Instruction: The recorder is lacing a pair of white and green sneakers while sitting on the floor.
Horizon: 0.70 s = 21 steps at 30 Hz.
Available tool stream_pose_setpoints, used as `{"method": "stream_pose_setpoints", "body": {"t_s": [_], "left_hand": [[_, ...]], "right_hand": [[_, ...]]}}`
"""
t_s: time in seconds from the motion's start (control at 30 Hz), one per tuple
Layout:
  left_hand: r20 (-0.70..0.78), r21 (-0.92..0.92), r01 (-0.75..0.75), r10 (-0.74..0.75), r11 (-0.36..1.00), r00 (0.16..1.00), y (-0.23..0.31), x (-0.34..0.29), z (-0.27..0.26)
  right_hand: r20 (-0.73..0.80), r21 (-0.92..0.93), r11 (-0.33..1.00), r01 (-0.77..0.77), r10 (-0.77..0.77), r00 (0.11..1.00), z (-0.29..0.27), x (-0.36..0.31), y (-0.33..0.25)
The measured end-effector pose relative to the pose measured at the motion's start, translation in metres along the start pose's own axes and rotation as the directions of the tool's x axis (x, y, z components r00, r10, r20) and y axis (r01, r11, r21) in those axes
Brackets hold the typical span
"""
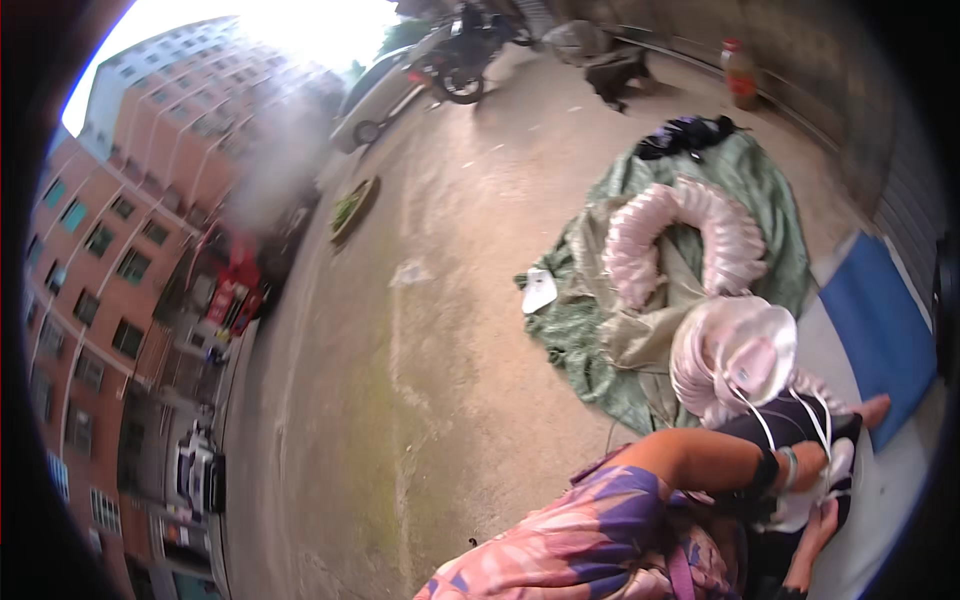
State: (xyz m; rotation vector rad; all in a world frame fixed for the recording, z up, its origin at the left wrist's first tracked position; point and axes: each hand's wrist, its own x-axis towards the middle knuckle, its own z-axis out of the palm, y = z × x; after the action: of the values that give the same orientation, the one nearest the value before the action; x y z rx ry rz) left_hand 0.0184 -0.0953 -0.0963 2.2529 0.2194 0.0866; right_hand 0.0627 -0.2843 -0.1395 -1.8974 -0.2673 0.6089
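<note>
My left hand (803, 466), with a dark band at the wrist, reaches over my black-trousered leg and closes on a white fabric piece (792, 508). Just below it, my right hand (822, 525) has its fingers closed at the edge of the same piece; fingertips are partly hidden. White straps (826, 420) run from near my hands up to a stack of nested pale pink fabric cups (740, 350). Beyond that, a long row of similar pink pieces (685, 240) curves in an arch over a green woven sack (585, 350).
A bare foot (874, 411) rests by a blue mat (880, 325) on the right. A white card-like piece (538, 290) lies on the sack's left edge, black cloth (685, 137) on its far edge. Farther off are a red-capped bottle (739, 75), a basket of greens (354, 210) and a motorcycle (462, 65).
</note>
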Motion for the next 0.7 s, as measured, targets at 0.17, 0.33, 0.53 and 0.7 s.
{"method": "stream_pose_setpoints", "body": {"t_s": [0.17,0.33,0.53,0.7], "left_hand": [[0.235,0.209,-0.057,0.006,0.976,0.972,0.014,0.002,-0.016],[0.186,0.083,0.160,-0.173,0.984,0.967,0.009,0.007,-0.020],[0.100,-0.055,0.233,-0.227,0.971,0.969,0.010,0.012,-0.023],[0.054,-0.151,0.276,-0.271,0.949,0.961,0.023,0.001,-0.037]], "right_hand": [[-0.092,-0.192,0.960,0.206,-0.226,0.970,-0.006,0.002,-0.005],[-0.023,-0.485,0.826,0.287,-0.341,0.940,0.001,-0.005,-0.033],[-0.047,-0.335,0.846,0.415,-0.455,0.889,0.004,-0.021,-0.046],[-0.045,-0.342,0.841,0.421,-0.462,0.886,0.002,-0.022,-0.040]]}}
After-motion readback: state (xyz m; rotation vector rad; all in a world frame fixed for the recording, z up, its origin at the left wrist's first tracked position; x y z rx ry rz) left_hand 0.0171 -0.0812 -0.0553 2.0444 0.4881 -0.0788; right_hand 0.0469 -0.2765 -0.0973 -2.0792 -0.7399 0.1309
